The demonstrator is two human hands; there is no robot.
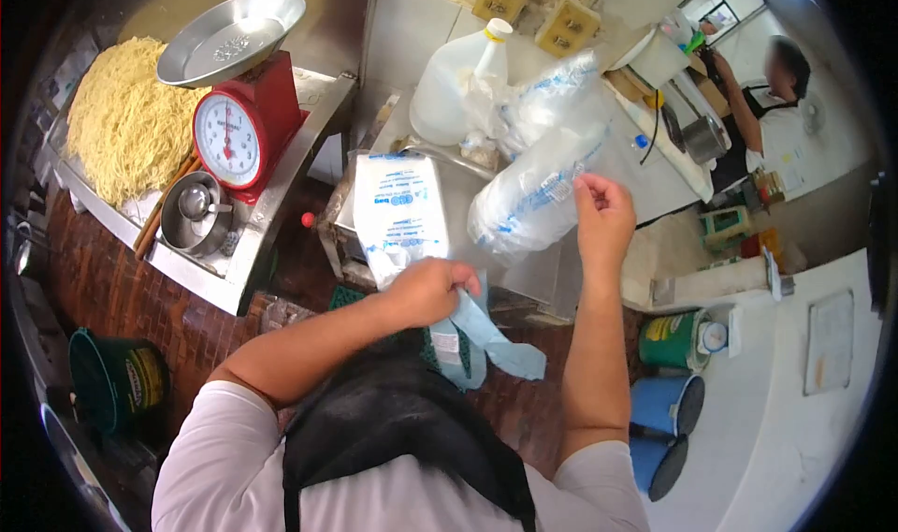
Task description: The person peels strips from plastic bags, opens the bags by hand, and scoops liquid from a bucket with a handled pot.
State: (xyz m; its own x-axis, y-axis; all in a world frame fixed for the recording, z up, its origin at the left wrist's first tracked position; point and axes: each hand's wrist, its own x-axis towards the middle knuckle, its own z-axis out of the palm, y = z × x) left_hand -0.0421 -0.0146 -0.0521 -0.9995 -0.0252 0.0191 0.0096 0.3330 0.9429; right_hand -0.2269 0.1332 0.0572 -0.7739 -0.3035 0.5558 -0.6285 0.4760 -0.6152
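Note:
My left hand (430,291) is closed around a limp light blue cloth (505,352), which hangs down in front of my black apron and carries a white label. Just beyond that hand stands a white plastic pack with blue print (400,204). My right hand (606,216) is raised with thumb and fingers pinched together at the edge of a clear plastic pack with blue print (533,195). That pack lies on the metal table, and its contents cannot be made out. Another clear plastic bundle (552,97) lies behind it.
A translucent jug (458,83) stands against the wall. To the left, a red dial scale (245,125), a heap of yellow noodles (126,120) and metal bowls (195,216) sit on a steel table. Green (114,379) and blue buckets (662,406) stand low down. A person in an apron (758,125) is at upper right.

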